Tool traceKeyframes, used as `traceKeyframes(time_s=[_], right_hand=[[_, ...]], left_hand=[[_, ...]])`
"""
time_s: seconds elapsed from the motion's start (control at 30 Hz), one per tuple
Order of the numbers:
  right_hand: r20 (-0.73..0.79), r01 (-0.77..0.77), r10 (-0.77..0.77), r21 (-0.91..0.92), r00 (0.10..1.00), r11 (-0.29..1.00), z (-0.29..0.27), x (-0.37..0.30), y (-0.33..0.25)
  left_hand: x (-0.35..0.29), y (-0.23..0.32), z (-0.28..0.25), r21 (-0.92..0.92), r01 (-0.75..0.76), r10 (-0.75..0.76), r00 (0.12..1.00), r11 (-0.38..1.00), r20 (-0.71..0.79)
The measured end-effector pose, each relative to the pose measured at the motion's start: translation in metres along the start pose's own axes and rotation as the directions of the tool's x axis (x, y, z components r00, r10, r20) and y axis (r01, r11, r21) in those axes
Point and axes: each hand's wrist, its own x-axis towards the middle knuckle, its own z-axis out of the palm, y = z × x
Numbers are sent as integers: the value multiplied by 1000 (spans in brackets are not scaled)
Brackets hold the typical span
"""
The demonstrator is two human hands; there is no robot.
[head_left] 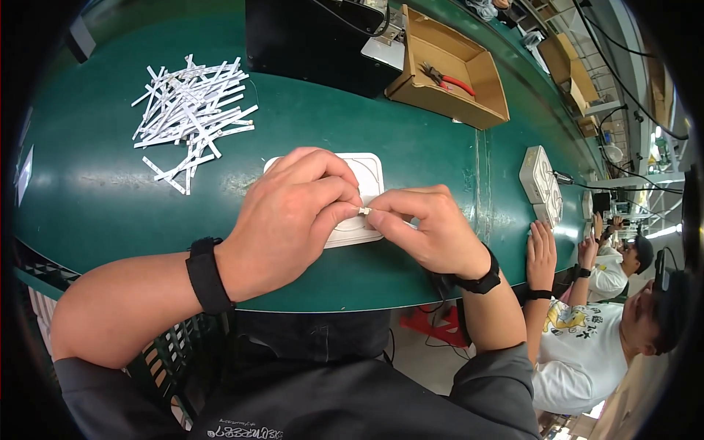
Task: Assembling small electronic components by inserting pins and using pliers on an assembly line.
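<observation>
Near the front middle of the green table, my two hands meet over a white, round-cornered square casing [372,170]. Between the fingertips is a small white piece [364,211], too small to tell its kind. My left hand [290,213] pinches it from the left with thumb and forefinger, the other fingers curled. From the right, my right hand [429,231] closes thumb and forefinger on the same piece. Both hands cover much of the casing.
A loose pile of white paper strips [187,110] lies at the far left. Behind stand a black machine [315,44] and a cardboard box [447,103] with red-handled pliers [458,84]. At right, a co-worker's hand [541,253] is near white casings [539,176].
</observation>
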Motion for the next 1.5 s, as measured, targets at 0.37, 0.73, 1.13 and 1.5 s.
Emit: traceKeyframes(time_s=[0.37,0.73,1.13,1.5], right_hand=[[23,150,-148,-111,989,982,0,8,-2],[22,215,-215,-27,976,976,-1,6,12],[26,262,-262,-28,965,965,3,19,19],[-22,217,-219,-87,975,972,19,4,14]], left_hand=[[0,-1,-4,1,31,-31,1000,1000,3],[5,1,-3,-4,9,-9,999,1000,35],[13,3,-11,8,72,-73,994,997,78],[9,6,-17,-1,19,-19,984,1000,176]])
